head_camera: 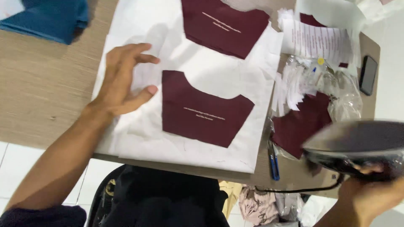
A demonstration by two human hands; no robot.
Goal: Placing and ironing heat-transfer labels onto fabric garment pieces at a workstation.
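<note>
1. left hand (124, 80) flat on the white pressing sheet (210, 75), fingers spread, holding nothing, just beside the near maroon fabric piece (202, 111).
2. right hand (370, 195) closed around the iron (357, 147), raised off the table's right edge, soleplate tilted.
3. risk: thumb lies close to the fabric; the iron's path could burn it.
4. risk: cord (294, 190) may snag the blue pen (274, 162).
</note>
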